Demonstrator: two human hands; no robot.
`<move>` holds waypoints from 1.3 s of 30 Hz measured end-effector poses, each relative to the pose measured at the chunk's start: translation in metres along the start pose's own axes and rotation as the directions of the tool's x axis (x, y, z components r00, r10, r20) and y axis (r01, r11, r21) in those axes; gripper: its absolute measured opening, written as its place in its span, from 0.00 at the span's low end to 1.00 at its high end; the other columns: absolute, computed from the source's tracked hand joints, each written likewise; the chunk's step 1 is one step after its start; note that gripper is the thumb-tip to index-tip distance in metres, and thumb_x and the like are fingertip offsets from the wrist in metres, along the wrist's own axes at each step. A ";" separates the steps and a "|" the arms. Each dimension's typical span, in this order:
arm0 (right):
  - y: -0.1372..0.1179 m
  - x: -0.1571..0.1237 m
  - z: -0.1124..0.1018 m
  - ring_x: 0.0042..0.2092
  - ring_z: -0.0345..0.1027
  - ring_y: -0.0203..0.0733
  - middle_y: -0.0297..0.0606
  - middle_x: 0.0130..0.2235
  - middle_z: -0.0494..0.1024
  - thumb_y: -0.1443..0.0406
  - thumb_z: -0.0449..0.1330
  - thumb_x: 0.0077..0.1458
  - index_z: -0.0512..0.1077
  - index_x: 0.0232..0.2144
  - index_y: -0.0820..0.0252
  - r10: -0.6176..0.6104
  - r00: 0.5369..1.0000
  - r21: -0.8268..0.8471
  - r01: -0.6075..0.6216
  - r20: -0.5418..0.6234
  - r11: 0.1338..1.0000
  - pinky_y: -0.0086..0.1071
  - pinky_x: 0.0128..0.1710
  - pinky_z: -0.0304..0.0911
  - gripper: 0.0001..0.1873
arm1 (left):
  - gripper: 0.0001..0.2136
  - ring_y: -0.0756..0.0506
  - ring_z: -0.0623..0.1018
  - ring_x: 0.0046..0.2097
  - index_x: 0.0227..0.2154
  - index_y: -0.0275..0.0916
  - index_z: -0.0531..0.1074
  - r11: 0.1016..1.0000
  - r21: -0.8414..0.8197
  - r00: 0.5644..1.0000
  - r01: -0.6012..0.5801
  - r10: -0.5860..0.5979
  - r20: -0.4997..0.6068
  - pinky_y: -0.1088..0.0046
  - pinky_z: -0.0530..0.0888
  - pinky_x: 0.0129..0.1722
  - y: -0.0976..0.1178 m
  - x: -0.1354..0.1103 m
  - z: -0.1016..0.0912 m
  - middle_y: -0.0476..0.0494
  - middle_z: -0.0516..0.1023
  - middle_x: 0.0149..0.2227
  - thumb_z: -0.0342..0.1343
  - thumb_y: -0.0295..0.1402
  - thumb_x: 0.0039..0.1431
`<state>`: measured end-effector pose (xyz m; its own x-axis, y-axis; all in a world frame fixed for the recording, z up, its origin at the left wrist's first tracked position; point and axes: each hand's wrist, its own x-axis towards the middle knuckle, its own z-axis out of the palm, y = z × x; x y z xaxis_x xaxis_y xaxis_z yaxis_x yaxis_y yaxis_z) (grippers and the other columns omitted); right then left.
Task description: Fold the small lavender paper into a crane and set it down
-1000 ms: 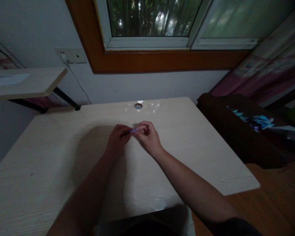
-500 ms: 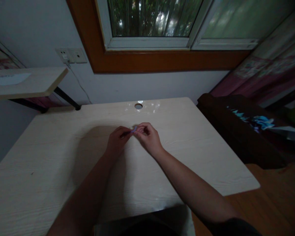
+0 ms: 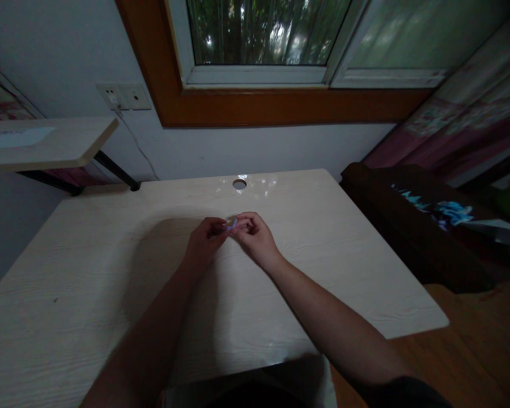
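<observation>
My left hand [image 3: 204, 241] and my right hand [image 3: 255, 238] meet fingertip to fingertip just above a pale wooden desk [image 3: 110, 272]. Between them they pinch a small pale purple strip [image 3: 232, 225], perhaps paper, most of it hidden by the fingers. Both hands have their fingers curled closed around it. The room is dim and the strip's shape is hard to make out.
A round cable hole [image 3: 239, 183] sits near the desk's far edge. A smaller shelf-like table [image 3: 46, 141] stands at the left, a wall socket [image 3: 123, 96] above it. A dark piece of furniture [image 3: 412, 226] with coloured items stands to the right, under a window [image 3: 263, 34].
The hands stayed in place; the fingers shifted slightly on the strip, which now tilts more upright between the fingertips.
</observation>
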<state>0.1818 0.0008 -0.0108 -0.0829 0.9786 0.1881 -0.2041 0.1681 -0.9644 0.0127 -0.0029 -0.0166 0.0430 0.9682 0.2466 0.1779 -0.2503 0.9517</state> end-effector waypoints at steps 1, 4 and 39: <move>0.000 0.000 0.000 0.34 0.71 0.36 0.32 0.32 0.76 0.62 0.70 0.46 0.71 0.39 0.54 0.009 1.000 0.017 -0.009 -0.003 1.000 0.33 0.38 0.67 0.18 | 0.16 0.48 0.79 0.36 0.42 0.40 0.72 1.000 -0.009 1.000 -0.002 0.002 -0.003 0.70 0.76 0.39 -0.001 0.000 0.000 0.46 0.78 0.36 0.65 0.38 0.51; 0.000 0.001 0.001 0.34 0.70 0.36 0.31 0.31 0.75 0.62 0.70 0.45 0.70 0.39 0.54 0.027 1.000 0.044 -0.028 0.008 0.999 0.32 0.36 0.67 0.18 | 0.15 0.47 0.79 0.37 0.41 0.40 0.72 1.000 -0.013 1.000 -0.010 0.010 -0.010 0.70 0.76 0.40 -0.001 0.000 -0.001 0.47 0.78 0.36 0.65 0.37 0.52; 0.006 0.003 0.000 0.29 0.71 0.35 0.28 0.28 0.77 0.60 0.74 0.40 0.70 0.34 0.55 0.111 0.994 0.191 -0.105 -0.023 0.976 0.35 0.36 0.70 0.20 | 0.16 0.49 0.78 0.33 0.37 0.39 0.72 0.979 -0.188 0.997 0.075 -0.070 0.033 0.70 0.75 0.37 0.007 0.004 0.001 0.49 0.77 0.30 0.67 0.39 0.48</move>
<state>0.1805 0.0044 -0.0162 -0.0827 0.9937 0.0754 -0.3766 0.0388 -0.9256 0.0148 -0.0011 -0.0093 0.0630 0.9828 0.1735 -0.0070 -0.1734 0.9848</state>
